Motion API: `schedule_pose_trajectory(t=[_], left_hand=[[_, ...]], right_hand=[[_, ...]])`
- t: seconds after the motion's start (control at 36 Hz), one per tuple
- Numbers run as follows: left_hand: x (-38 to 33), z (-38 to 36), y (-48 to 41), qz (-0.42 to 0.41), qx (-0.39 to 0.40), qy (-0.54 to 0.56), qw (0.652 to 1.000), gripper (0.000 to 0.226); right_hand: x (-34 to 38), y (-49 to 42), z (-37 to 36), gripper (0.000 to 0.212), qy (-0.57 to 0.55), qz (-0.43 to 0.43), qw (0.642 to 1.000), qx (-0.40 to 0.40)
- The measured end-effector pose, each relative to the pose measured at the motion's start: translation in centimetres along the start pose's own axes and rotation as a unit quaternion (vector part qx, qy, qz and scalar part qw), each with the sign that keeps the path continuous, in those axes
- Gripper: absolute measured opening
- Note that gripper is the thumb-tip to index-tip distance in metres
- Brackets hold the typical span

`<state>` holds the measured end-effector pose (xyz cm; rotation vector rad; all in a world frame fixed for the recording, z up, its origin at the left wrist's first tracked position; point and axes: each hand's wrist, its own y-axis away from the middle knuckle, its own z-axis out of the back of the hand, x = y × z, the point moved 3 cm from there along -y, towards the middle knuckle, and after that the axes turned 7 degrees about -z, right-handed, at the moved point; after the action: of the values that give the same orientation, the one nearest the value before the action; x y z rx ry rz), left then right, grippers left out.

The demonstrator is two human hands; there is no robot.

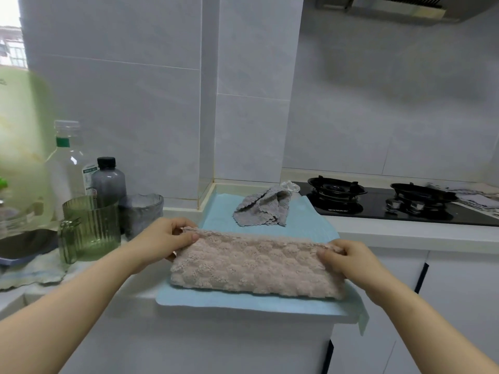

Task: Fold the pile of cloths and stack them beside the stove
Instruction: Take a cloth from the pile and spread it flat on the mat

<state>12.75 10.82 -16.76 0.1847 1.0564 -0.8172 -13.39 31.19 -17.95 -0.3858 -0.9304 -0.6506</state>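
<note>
Pink cloth [256, 265]: lies on the blue mat [310, 225] at the front of the tabletop [391, 233], as a long band running left to right. Near edge is rounded, like a fold. Far edge is raised slightly at both ends.

Left hand [164, 238]: fingers curled, thumb on top, pinches the far-left corner of the pink cloth.

Right hand [348, 263]: fingers curled, pinches the far-right corner of the same cloth, thumb toward the middle.

Grey cloth [262, 209]: crumpled and unfolded, at the back of the mat, apart from the pink cloth and just left of the stove [378, 203]. A small pale item touches its far side; too blurred to identify.

Stove: black, two burners, set in the tabletop to the right of the mat. More grey cloths [475, 198] lie flat beyond its right burner; count unclear.

Left of the mat: green glass [93, 228], grey cup [140, 211], dark bottle [108, 182] and clear bottle [67, 163], grouped close together.
</note>
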Motion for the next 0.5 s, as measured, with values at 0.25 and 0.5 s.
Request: schedule_pose_trajectory(t=[0.25, 0.5], left_hand=[[3.4, -1.4, -6.9, 0.027, -0.08, -0.003, 0.996, 0.013], [6.0, -2.4, -11.1, 0.089, -0.099, -0.203, 0.97, 0.015]], right_hand=[[-0.1, -7.9, -2.0, 0.041, -0.076, -0.039, 0.993, -0.079], [-2.1, -12.7, -3.5, 0.026, 0.031, -0.09, 0.99, -0.1]])
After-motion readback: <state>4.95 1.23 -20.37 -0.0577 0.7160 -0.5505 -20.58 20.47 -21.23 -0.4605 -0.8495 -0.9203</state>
